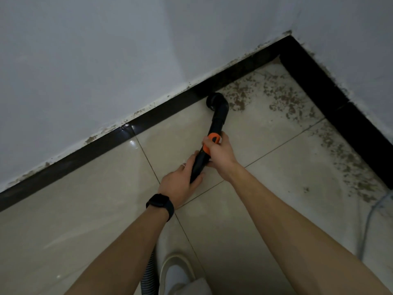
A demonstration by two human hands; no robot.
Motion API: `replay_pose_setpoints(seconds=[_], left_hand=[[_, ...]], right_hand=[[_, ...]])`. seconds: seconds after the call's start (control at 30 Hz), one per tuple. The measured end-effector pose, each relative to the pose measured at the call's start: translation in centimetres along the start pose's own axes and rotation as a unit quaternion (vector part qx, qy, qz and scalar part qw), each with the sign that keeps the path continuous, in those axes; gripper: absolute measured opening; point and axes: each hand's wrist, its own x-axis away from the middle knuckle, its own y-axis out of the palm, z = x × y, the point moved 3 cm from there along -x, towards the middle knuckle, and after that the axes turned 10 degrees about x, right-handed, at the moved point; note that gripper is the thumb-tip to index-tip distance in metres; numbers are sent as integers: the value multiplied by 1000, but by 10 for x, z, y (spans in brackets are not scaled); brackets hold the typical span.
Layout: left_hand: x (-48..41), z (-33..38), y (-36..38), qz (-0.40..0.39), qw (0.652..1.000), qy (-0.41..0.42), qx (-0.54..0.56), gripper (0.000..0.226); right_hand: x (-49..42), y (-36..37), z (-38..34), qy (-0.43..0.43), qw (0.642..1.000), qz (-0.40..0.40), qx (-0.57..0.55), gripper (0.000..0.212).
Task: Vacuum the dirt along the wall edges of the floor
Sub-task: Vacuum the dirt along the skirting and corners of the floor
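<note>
Grey ribbed flexible hose (150,273), bottom centre: soft, pliant. Left hand (178,184), frame centre: fingers curled round lower end of black rigid plastic vacuum wand (217,124). Right hand (220,154), just above: fingers wrapped round orange collar (212,138). Wand probably light, stiff, smooth; two-handed hold suits. Round black nozzle (214,101) on floor at foot of black skirting (148,122); brown dirt (240,94) just to its right.

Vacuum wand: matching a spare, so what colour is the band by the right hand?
Orange band on a black wand, clearest in the head view.
</note>
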Motion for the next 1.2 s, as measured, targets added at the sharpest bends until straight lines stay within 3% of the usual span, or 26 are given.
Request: replay_pose_setpoints(seconds=[0.1, 0.27, 0.63, 0.9, 1.2], left_hand=[[-3, -1, -2, -10, 1000, -18, -2, 65], [-4, 2, -8, -25, 999, -21, -4, 60], [14, 12, 6, -106, 980, 77, -147, 63], [-6, 34, 22, -87, 986, 73, -120, 62], [-3, 19, 13, -79, 989, 63, -110, 58]], right_hand=[[0, 3, -9, -4, 1000, -12, 2, 37], [5, 8, -23, -7, 1000, -18, 5, 28], [43, -21, 39, -34, 987, 103, -117, 15], [26, -49, 18, -32, 992, 81, -93, 20], [22, -30, 21, -42, 993, 63, -90, 24]])
